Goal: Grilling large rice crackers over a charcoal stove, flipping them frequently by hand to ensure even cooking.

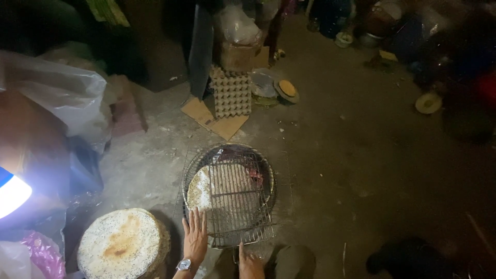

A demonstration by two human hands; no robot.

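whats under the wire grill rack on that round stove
Under the wire grill rack lies a round, speckled flat cake, held over the round stove. A reddish glow shows beneath on the right. The stove's inside is mostly covered by the cake, so its contents cannot be seen.

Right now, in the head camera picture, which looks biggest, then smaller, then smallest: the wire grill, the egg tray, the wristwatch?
1. Wire grill, by far the biggest.
2. Egg tray, though it sits farther away, so it may look smaller than it is.
3. Wristwatch, on the left hand.
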